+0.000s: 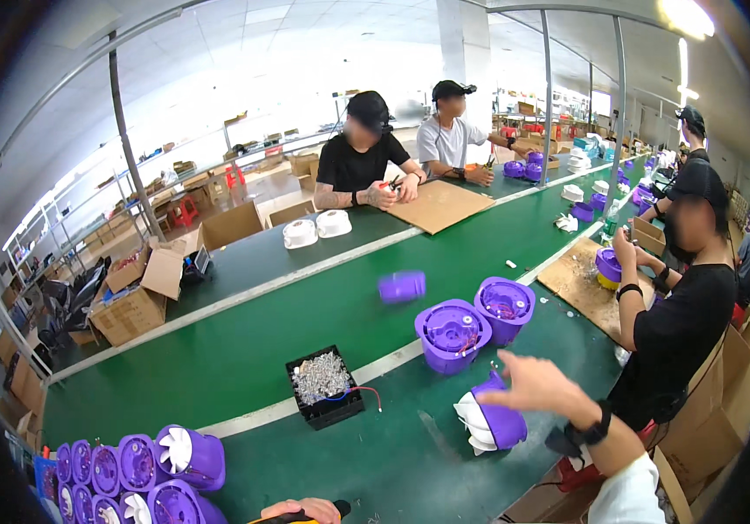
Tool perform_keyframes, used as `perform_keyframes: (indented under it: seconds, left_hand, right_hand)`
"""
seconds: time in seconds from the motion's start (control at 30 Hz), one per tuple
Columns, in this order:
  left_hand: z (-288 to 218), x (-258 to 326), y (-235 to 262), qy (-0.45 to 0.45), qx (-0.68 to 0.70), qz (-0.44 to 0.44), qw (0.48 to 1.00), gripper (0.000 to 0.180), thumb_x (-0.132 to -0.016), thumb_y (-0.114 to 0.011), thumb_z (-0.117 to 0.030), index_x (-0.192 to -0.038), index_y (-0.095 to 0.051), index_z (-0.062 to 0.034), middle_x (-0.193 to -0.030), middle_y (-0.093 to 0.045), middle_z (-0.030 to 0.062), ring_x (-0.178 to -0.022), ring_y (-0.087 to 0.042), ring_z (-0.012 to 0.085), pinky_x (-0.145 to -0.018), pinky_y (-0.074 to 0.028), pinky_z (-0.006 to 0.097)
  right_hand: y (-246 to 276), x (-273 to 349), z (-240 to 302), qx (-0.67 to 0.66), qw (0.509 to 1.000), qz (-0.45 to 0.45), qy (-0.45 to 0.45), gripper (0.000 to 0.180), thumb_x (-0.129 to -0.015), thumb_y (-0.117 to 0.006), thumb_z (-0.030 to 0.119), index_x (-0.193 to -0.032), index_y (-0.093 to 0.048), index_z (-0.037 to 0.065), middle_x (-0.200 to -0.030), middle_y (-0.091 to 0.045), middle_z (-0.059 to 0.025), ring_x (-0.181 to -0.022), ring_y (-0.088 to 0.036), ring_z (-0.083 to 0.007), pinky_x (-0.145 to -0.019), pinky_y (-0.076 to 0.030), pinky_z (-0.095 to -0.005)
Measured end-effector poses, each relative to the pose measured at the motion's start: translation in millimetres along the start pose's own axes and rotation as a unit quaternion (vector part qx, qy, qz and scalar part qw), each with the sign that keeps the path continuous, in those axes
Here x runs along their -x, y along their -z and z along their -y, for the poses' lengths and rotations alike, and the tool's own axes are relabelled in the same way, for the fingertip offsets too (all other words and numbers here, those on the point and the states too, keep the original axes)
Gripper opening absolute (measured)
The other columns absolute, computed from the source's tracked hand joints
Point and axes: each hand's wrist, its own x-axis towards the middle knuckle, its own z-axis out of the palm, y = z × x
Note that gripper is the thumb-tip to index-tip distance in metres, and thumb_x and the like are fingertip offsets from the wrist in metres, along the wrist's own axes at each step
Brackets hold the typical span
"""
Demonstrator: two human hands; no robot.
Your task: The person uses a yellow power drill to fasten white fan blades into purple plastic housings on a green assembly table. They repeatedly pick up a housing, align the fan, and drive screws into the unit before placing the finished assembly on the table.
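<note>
On the green tabletop [244,349] in front of the person, the right hand [536,382] is stretched out with its fingers spread wide and holds nothing; it hovers just above a purple plastic fan housing with a white impeller [490,421], which lies tilted on its side, perhaps because it was simply put down there. A small purple cylindrical cap [402,286] appears blurred over the conveyor belt further away, well apart from this hand, so it seems to be in motion. Near it two purple round housings [454,334] stand upright, touching each other, with their open tops up so that the wires inside can be reached. The left hand [301,510] is at the lower edge and is closed around a tool with a yellow and black handle [305,515]; only a part of it is visible. Between the hands sits a black square tray full of small silver screws [324,384], close enough for both. At the lower left, a row of purple fan units [144,472] lies side by side.
</note>
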Motion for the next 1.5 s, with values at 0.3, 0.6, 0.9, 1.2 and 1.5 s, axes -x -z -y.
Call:
perform_keyframes:
  seconds: [0.3, 0.6, 0.9, 1.2, 1.5]
  left_hand:
    - [3.9, 0.5, 6.0, -0.006, 0.018, 0.002, 1.0, 0.053, -0.081, -0.066, -0.046, -0.111, -0.044, -0.0076, -0.068, -0.054, 0.0114, -0.056, -0.052, 0.0245, -0.047, -0.045, 0.033]
    - [-3.2, -5.8, -0.7, -0.037, -0.002, 0.008, 0.999, 0.051, -0.083, -0.064, -0.044, -0.111, -0.043, -0.0064, -0.068, -0.053, 0.0114, -0.055, -0.051, 0.0239, -0.046, -0.045, 0.032]
    - [-4.4, -8.4, -3.7, -0.05, -0.007, -0.005, 0.999, 0.05, -0.084, -0.064, -0.043, -0.11, -0.043, -0.0071, -0.068, -0.052, 0.0104, -0.053, -0.049, 0.0217, -0.044, -0.043, 0.031]
    - [-20.0, -10.8, 7.3, -0.086, -0.086, 0.004, 0.993, 0.053, -0.085, -0.059, -0.049, -0.111, -0.041, -0.0066, -0.071, -0.051, 0.01, -0.055, -0.049, 0.0218, -0.049, -0.044, 0.032]
    - [-59.9, 8.2, 32.2, -0.163, -0.17, 0.006, 0.972, 0.055, -0.085, -0.059, -0.051, -0.113, -0.041, -0.0071, -0.073, -0.052, 0.0088, -0.054, -0.047, 0.0195, -0.05, -0.042, 0.032]
  right_hand:
    - [-28.3, 25.2, -82.6, -0.407, 0.908, 0.089, -0.041, 0.047, -0.08, -0.07, 0.03, -0.109, -0.055, -0.004, -0.097, -0.063, -0.0111, -0.086, -0.059, -0.0167, -0.077, -0.048, -0.0301]
    - [-62.5, 34.4, -77.8, 0.17, 0.954, -0.22, 0.115, 0.05, -0.066, -0.075, 0.014, -0.111, -0.054, 0.007, -0.104, -0.051, -0.014, -0.102, -0.047, -0.0324, -0.097, -0.034, -0.0435]
    - [-49.8, 40.2, -62.2, 0.046, 0.954, -0.254, 0.151, 0.036, -0.073, -0.068, 0.008, -0.106, -0.055, 0.004, -0.111, -0.053, -0.0135, -0.104, -0.05, -0.0326, -0.089, -0.041, -0.0444]
    - [-38.5, 19.5, 97.6, -0.124, 0.901, -0.003, 0.416, 0.013, -0.081, -0.056, 0.007, -0.093, -0.055, 0.005, -0.087, -0.057, -0.0122, -0.08, -0.059, -0.0318, -0.073, -0.047, -0.0401]
    - [-174.1, -52.5, 291.0, -0.163, 0.778, -0.035, 0.606, 0.026, -0.081, -0.061, 0.011, -0.104, -0.054, 0.003, -0.115, -0.053, -0.0123, -0.106, -0.054, -0.0303, -0.093, -0.041, -0.0406]
